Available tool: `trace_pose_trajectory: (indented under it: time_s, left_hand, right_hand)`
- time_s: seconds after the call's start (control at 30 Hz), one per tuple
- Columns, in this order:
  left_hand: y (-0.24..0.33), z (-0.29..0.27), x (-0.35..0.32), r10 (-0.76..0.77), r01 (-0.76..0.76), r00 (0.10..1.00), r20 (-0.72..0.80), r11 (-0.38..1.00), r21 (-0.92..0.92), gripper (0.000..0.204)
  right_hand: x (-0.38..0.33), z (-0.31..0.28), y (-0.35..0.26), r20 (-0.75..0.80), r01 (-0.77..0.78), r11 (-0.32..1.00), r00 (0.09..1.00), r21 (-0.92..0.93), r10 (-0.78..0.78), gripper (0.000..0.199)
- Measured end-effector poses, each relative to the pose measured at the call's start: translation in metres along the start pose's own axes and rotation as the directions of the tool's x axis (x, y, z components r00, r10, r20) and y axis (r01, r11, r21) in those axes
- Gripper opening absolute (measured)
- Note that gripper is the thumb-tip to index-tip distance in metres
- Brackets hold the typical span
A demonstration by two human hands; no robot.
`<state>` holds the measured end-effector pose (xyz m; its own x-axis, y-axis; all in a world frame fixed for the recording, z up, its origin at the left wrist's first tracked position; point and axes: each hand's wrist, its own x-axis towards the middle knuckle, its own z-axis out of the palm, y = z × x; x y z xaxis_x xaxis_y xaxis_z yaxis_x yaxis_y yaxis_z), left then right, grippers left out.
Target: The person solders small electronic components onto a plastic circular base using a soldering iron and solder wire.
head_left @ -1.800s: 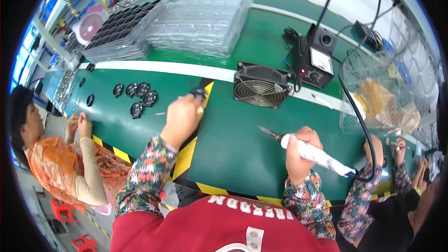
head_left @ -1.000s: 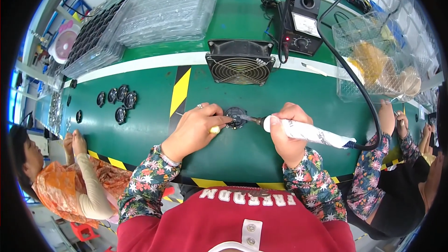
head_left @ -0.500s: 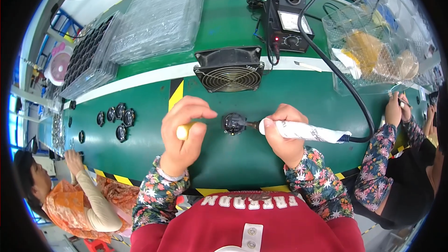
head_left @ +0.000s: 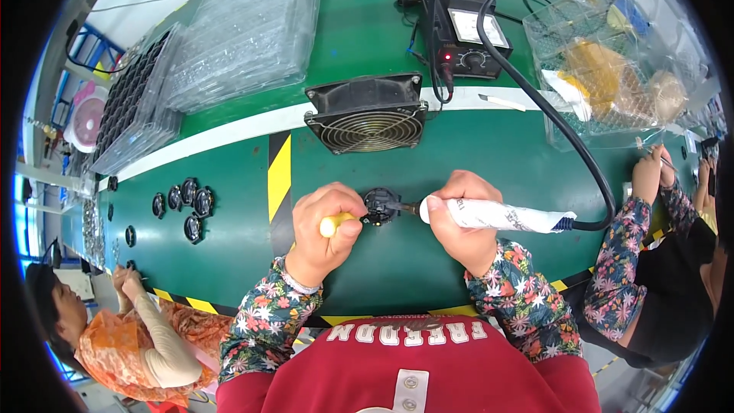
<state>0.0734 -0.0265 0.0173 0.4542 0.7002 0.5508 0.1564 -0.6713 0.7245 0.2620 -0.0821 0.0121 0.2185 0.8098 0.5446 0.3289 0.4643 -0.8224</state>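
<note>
A small round black part lies on the green bench in front of me, its inner fittings facing up. My right hand grips a soldering iron by its white-wrapped handle, and the metal tip reaches over the right side of the part. My left hand is closed around a yellow-handled tool, the rounded handle end showing out of the fist. The left fingertips are at the part's left edge; whether they touch it, and the tool's far end, I cannot tell.
A black fan stands just beyond the part. Behind it sit a soldering station with a thick cable, and stacked clear trays. Several black parts lie left. A clear bin stands right; co-workers sit on both sides.
My left hand has moved right and down to the black part, and its raised fingers have closed together. The soldering iron stays at the part; the whole view has shifted slightly.
</note>
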Motion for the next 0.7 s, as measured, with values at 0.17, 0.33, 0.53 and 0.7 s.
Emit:
trace_pose_trajectory:
  time_s: [0.17, 0.33, 0.53, 0.7]
  left_hand:
    - [-0.0019, 0.0005, -0.0002, 0.001, -0.001, 1.000, -0.006, 1.000, 0.004, 0.049]
    - [-0.0012, 0.0031, 0.0002, -0.014, 0.014, 1.000, -0.009, 1.000, -0.025, 0.026]
    - [-0.0007, 0.0052, 0.0013, 0.025, -0.025, 1.000, -0.007, 0.999, 0.032, 0.033]
    - [-0.0004, 0.0049, -0.0002, 0.017, -0.016, 1.000, -0.024, 0.999, 0.030, 0.033]
  right_hand:
    - [0.0001, 0.0008, 0.0017, 0.013, 0.006, 1.000, 1.000, -0.008, -0.006, 0.014]
    - [-0.0008, 0.0017, 0.0019, 0.007, -0.019, 1.000, 1.000, -0.025, 0.019, 0.014]
    - [0.0007, 0.0053, 0.0025, 0.013, -0.013, 1.000, 1.000, -0.021, 0.014, 0.015]
    - [0.0007, 0.0065, 0.0030, 0.021, -0.014, 0.999, 1.000, -0.043, 0.015, 0.015]
